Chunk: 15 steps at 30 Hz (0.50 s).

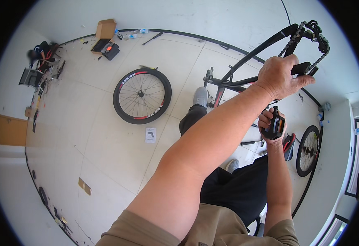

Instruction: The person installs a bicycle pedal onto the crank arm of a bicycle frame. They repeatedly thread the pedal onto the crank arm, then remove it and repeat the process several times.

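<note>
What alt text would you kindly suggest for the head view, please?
At a black bicycle frame, the person's left hand grips a dark part by the chain while the right hand holds a black pedal. A detached wheel lies on the pale tiled floor, and another wheel is by the right wall.

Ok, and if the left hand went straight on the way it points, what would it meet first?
The left hand would probably meet the chain first, just past the black bike part it appears to grip; depth is unclear.
</note>
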### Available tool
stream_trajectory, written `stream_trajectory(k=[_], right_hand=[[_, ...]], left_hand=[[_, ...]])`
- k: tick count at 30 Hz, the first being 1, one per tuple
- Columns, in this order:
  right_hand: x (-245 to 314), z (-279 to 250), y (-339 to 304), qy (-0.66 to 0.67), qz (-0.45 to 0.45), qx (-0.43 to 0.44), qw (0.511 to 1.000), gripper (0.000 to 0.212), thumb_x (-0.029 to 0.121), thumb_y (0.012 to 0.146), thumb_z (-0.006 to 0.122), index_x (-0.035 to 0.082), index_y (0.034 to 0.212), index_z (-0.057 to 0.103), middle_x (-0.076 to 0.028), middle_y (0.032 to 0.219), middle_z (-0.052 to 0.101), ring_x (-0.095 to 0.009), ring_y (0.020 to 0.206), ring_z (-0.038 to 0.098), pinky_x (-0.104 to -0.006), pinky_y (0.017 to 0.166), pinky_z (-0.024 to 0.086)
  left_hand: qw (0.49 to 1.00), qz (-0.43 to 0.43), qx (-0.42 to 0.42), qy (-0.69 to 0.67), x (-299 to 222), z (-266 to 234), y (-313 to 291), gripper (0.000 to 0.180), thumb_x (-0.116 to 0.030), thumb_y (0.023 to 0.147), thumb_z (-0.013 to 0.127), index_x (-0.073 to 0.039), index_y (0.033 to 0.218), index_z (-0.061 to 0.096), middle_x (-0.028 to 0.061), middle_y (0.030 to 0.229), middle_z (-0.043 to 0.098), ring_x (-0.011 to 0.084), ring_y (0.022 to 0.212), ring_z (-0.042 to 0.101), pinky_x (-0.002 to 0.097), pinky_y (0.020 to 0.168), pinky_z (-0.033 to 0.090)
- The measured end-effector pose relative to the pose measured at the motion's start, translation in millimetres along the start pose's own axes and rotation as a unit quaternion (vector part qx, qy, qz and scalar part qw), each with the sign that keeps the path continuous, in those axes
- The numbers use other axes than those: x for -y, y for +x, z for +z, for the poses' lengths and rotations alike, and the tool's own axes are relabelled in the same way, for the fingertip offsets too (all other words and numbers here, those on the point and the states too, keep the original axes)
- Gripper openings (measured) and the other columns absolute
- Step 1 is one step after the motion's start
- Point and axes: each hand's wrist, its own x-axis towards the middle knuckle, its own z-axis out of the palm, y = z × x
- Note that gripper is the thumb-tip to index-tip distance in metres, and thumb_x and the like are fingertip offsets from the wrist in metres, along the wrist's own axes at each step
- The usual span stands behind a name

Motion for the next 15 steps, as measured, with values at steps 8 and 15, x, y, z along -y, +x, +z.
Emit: stream_trajectory(k=[8,15], right_hand=[[28,11,-8,-0.194,0.033,-0.152,0.969,0.032,0.031,0.09,0.062,0.003,0.105,0.063,-0.005,0.083,0.058,-0.016,0.066,0.046,-0.0299,0.057,0.043],[49,39,-17,-0.42,0.031,-0.301,0.856,0.027,0.028,0.091,0.063,0.003,0.096,0.072,-0.002,0.076,0.064,-0.009,0.058,0.048,-0.0246,0.056,0.041]], left_hand=[[0.998,0.031,-0.021,-0.043,3,6,1,0.06,-0.062,0.072,0.083,-0.005,0.082,0.066,0.0131,0.064,0.069,0.0334,0.06,0.07,0.0418,0.061,0.058],[0.996,0.089,-0.021,-0.016,10,4,-3,0.057,-0.062,0.078,0.08,-0.007,0.078,0.066,0.0061,0.06,0.067,0.0197,0.053,0.069,0.033,0.052,0.055]])
